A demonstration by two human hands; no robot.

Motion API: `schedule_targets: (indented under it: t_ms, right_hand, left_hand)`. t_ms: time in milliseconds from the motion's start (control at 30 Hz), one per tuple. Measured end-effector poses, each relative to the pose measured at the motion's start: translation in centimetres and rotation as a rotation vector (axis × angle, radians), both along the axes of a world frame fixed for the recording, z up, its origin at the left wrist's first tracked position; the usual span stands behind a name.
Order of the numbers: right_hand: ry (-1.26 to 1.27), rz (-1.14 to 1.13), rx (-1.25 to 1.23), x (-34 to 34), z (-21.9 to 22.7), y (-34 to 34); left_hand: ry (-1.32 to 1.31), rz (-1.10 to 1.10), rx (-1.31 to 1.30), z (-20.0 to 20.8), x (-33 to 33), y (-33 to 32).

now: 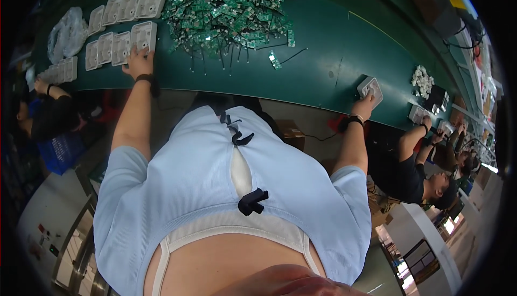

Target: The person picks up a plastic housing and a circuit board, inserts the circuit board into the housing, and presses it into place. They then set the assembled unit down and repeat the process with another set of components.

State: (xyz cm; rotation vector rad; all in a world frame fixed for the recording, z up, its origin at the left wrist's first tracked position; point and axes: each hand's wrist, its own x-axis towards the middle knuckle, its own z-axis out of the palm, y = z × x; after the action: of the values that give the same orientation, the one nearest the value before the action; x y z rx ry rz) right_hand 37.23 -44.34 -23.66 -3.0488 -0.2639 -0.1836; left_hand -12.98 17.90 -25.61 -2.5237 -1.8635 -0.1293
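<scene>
My left hand [140,62] is at the near end of a white plastic housing [144,33], an open box shape in the front row on the green table. Its fingers are closed over that end. Out to the right, my right hand [364,107] grips another white plastic housing [370,88] by its near end, at the table's front edge. Between the hands, beyond them, lies a large heap of green circuit boards [226,13] with black wires. One single circuit board [274,60] lies apart from the heap, its wire stretched to the right.
More white housings [111,9] stand in rows at the left of the green table [318,53], by a clear plastic bag [67,35]. Small white parts [423,80] are piled at the right. Co-workers sit on both sides, one with a hand [425,122] close to the right end.
</scene>
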Motion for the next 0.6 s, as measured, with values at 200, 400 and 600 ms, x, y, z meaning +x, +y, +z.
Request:
schedule_targets:
  t_ms: [200, 400, 600]
  right_hand:
    - [0.157, 0.628, 0.352, -5.4, 0.8, 13.4]
    - [0.418, 0.999, 0.305, -5.7, -0.8, 22.8]
    - [0.472, 0.955, -0.014, -4.0, -2.5, 21.8]
  left_hand:
    - [-0.107, -0.088, 0.023, -0.1, -2.9, -5.3]
    - [-0.274, -0.345, -0.044, -0.5, -6.2, -10.3]
    - [-0.37, -0.347, -0.073, -1.4, -6.6, -10.5]
